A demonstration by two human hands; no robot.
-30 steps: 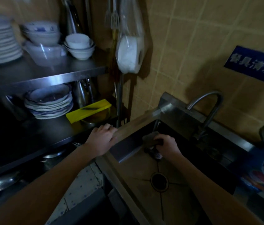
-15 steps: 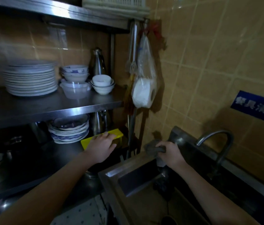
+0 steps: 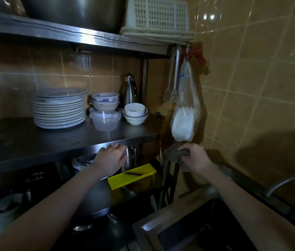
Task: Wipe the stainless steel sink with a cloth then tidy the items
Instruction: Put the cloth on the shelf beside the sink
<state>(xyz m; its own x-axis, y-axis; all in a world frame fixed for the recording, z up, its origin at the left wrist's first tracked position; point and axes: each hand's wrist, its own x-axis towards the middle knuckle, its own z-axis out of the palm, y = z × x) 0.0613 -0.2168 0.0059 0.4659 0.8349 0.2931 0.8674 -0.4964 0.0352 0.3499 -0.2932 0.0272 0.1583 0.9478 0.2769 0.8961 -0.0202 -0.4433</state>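
I see the stack of white plates (image 3: 59, 109) on the middle steel shelf (image 3: 25, 140), clear plastic tub (image 3: 105, 121) to their right, yellow plastic board (image 3: 134, 176) one shelf below. Stainless steel sink (image 3: 148, 226) sits lower right of the shelf; my right hand (image 3: 195, 158) holds the crumpled grey cloth (image 3: 173, 153) beyond it

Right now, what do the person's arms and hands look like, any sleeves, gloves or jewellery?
The left hand and right hand are bare: no gloves, and no ring, watch or bracelet that I can make out in this dim light. The left forearm and right forearm are uncovered to the frame's edge, so no sleeve shows.
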